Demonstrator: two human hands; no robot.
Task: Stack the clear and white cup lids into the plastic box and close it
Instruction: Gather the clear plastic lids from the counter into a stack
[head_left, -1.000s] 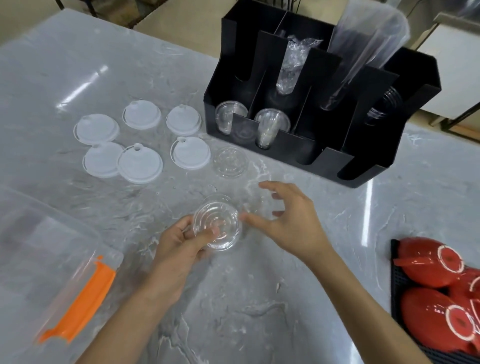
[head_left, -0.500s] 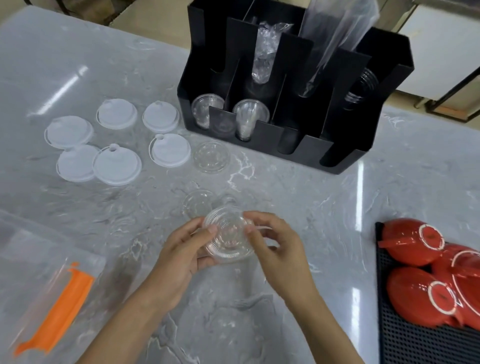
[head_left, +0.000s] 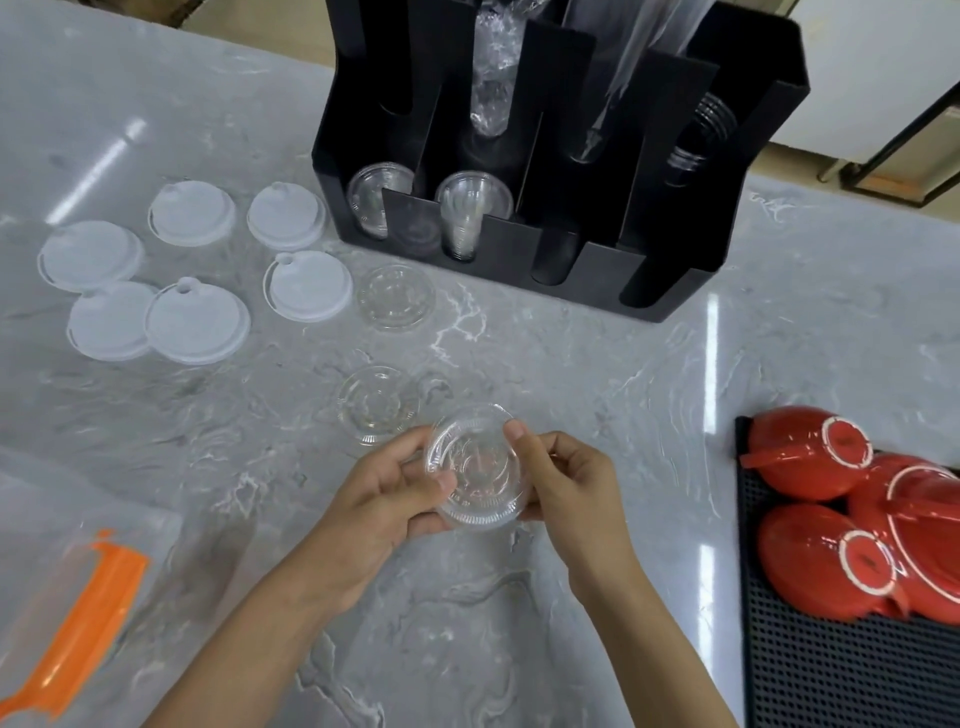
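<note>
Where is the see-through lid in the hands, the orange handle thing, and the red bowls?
Held clear lid (head_left: 475, 467), head view, its ribbed centre.
Orange latch (head_left: 78, 631), head view, middle of the strip on the plastic box.
Red bowls (head_left: 810, 564), head view, side of the nearest upturned bowl.

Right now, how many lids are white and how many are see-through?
White lids on the table: 6
Clear lids lying on the table: 2
Clear lids held in both hands: at least 1, maybe a stack
Total: at least 9
</note>
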